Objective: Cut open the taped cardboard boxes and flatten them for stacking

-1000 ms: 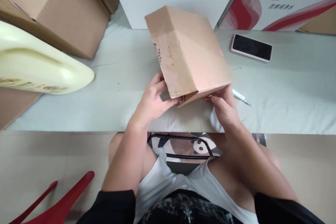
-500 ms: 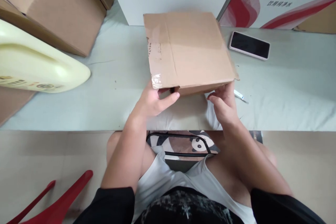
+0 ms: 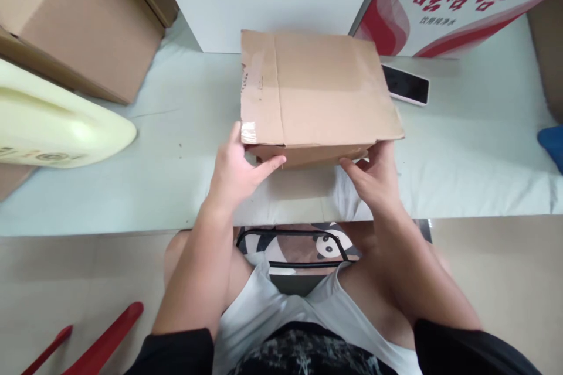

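A brown cardboard box (image 3: 325,91) is in front of me, its top flap wider than the body and torn along the left edge, with shiny tape at the near left corner. My left hand (image 3: 237,173) grips that near left corner, thumb along the front face and the other fingers partly hidden at the side. At the near right corner my right hand (image 3: 373,176) holds the box too, its thumb against the front face and its fingers tucked under the flap. A phone (image 3: 409,85) lies just right of the box, partly covered by it.
The table (image 3: 176,187) has a pale green cloth. A large white box (image 3: 272,0) and a red-and-white printed carton (image 3: 440,17) stand behind. Left are a brown carton (image 3: 92,29) and a pale yellow bottle (image 3: 65,123). A blue object (image 3: 552,146) is at the right edge.
The box has turned slightly and shifted right against the phone, now overlapping it. My left thumb now lies along its front face, and my right thumb presses on it. The view has shifted right.
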`<state>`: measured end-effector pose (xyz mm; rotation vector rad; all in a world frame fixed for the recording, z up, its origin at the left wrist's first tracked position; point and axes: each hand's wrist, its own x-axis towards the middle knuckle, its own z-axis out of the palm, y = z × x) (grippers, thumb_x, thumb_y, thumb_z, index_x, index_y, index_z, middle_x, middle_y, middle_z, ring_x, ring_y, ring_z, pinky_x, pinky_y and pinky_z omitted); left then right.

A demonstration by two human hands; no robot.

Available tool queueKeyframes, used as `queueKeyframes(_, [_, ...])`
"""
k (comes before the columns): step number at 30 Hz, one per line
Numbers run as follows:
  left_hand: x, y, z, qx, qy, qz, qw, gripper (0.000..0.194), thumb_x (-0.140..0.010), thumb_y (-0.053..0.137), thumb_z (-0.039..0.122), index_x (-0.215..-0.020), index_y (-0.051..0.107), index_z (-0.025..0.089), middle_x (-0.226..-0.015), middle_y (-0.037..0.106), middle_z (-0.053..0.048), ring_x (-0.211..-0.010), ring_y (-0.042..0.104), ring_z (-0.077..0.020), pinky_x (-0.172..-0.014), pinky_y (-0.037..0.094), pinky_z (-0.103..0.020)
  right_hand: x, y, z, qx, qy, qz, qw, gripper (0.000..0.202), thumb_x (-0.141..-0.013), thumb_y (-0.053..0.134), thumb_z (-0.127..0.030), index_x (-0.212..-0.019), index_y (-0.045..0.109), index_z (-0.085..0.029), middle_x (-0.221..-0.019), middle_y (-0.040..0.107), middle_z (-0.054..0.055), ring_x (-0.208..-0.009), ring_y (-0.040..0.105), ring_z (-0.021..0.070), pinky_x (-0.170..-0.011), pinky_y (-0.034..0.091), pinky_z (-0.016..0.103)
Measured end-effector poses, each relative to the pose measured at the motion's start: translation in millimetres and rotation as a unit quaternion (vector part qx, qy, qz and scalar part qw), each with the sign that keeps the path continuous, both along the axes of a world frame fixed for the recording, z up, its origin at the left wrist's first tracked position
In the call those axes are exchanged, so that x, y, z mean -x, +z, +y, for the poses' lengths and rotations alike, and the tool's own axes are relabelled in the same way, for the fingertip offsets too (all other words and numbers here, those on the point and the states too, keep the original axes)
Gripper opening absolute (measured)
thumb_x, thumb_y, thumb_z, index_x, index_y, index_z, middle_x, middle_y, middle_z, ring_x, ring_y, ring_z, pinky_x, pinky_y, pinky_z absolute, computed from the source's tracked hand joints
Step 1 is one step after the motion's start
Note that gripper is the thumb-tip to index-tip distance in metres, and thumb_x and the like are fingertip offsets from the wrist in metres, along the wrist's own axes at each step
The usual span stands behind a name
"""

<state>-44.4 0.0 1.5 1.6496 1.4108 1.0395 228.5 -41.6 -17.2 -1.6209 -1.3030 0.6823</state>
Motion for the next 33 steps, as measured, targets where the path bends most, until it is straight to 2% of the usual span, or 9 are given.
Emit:
queueKeyframes(5, [1.6,-7.1,2.7,-0.007,-0.003,-0.038,0.999,0.063,-0.07,0.091,0.048,-0.117,0.059,0.023,-0.108,0.074,-0.009,-0.096,0.077,-0.029,-0.088,0.065,-0.046,-5.4,4.8,-0.5,-0.015,-0.063,-0.051,0.997,0.072,-0.071,0.083,-0.044,-0.13,0.045,-0.028,-0.125,0.06,0.011,-0.113,0.065,0.0298,-0.093,0.058,0.049])
queueKeyframes(8, [1.7,-4.1,2.4,-0.025,0.008,-0.044,0.999,0.056,-0.073,0.088,0.042,-0.118,0.06,0.022,-0.107,0.073,-0.007,-0.097,0.074,-0.0257,-0.086,0.063,-0.04,-10.3,9.4,-3.8,-0.045,-0.061,-0.022,0.997,0.065,-0.083,0.075,-0.056,-0.136,0.049,-0.028,-0.121,0.064,0.012,-0.11,0.067,0.0298,-0.088,0.059,0.046])
queueKeyframes(12, [3.0,2.8,-0.7,-0.019,0.018,-0.05,0.998,0.054,-0.072,0.087,0.038,-0.117,0.063,0.021,-0.101,0.072,-0.005,-0.084,0.07,-0.02,-0.071,0.057,-0.03,-15.2,15.6,-7.1,-0.057,-0.037,0.04,0.997,0.046,-0.1,0.046,-0.065,-0.112,0.066,-0.026,-0.101,0.068,0.009,-0.098,0.068,0.0264,-0.083,0.057,0.042])
queueKeyframes(17, [8.9,11.6,-6.4,0.037,-0.072,-0.229,0.97,0.032,-0.081,0.064,0.044,-0.103,0.07,0.021,-0.088,0.074,-0.006,-0.065,0.066,-0.0191,-0.053,0.048,-0.029,-12.8,18.8,-0.3,-0.067,-0.075,0.156,0.983,0.037,-0.096,0.055,-0.061,-0.083,0.055,-0.026,-0.078,0.054,0.002,-0.074,0.059,0.0182,-0.067,0.051,0.033])
queueKeyframes(19, [11.5,16.4,-7.0,0.045,-0.07,-0.256,0.963,0.031,-0.078,0.055,0.037,-0.097,0.073,0.02,-0.083,0.074,-0.006,-0.062,0.065,-0.0197,-0.051,0.046,-0.03,-10.3,20.1,2.5,-0.068,-0.1,0.201,0.972,0.038,-0.091,0.063,-0.056,-0.075,0.046,-0.026,-0.07,0.046,-0.001,-0.065,0.054,0.0144,-0.06,0.047,0.029])
queueKeyframes(23, [17.2,20.4,-2.0,0.029,-0.011,-0.103,0.994,0.009,-0.076,0.061,0.025,-0.077,0.067,0.019,-0.073,0.069,-0.002,-0.063,0.06,-0.017,-0.056,0.046,-0.028,-5.0,22.6,1.1,-0.016,-0.092,0.259,0.961,0.028,-0.081,0.073,-0.044,-0.075,0.053,-0.025,-0.06,0.048,-0.005,-0.052,0.05,0.0109,-0.052,0.042,0.026])
queueKeyframes(27, [29.2,13.3,8.2,-0.005,-0.002,0.009,1.0,0.013,-0.077,0.071,0.03,-0.079,0.063,0.02,-0.073,0.066,0.0,-0.071,0.063,-0.018,-0.064,0.05,-0.027,-2.7,24.2,-2.9,-0.009,-0.084,0.259,0.962,0.022,-0.081,0.073,-0.042,-0.084,0.057,-0.026,-0.056,0.051,-0.007,-0.047,0.048,0.0108,-0.048,0.04,0.025])
queueKeyframes(30, [39.4,8.5,18.3,-0.01,-0.031,0.014,0.999,0.038,-0.078,0.08,0.04,-0.109,0.072,0.02,-0.107,0.077,-0.006,-0.101,0.072,-0.026,-0.088,0.057,-0.035,-5.2,27.4,-3.8,-0.025,-0.076,0.267,0.96,0.022,-0.078,0.074,-0.041,-0.083,0.058,-0.027,-0.053,0.05,-0.007,-0.043,0.045,0.0107,-0.044,0.037,0.025])
queueKeyframes(33, [39.5,8.1,25.8,-0.015,-0.02,0.003,1.0,0.067,-0.075,0.087,0.056,-0.131,0.068,0.023,-0.143,0.069,-0.01,-0.137,0.062,-0.034,-0.118,0.049,-0.044,-10.2,31.2,-5.0,-0.054,-0.05,0.275,0.959,0.021,-0.076,0.076,-0.041,-0.079,0.061,-0.027,-0.051,0.051,-0.006,-0.041,0.043,0.0108,-0.041,0.035,0.026])
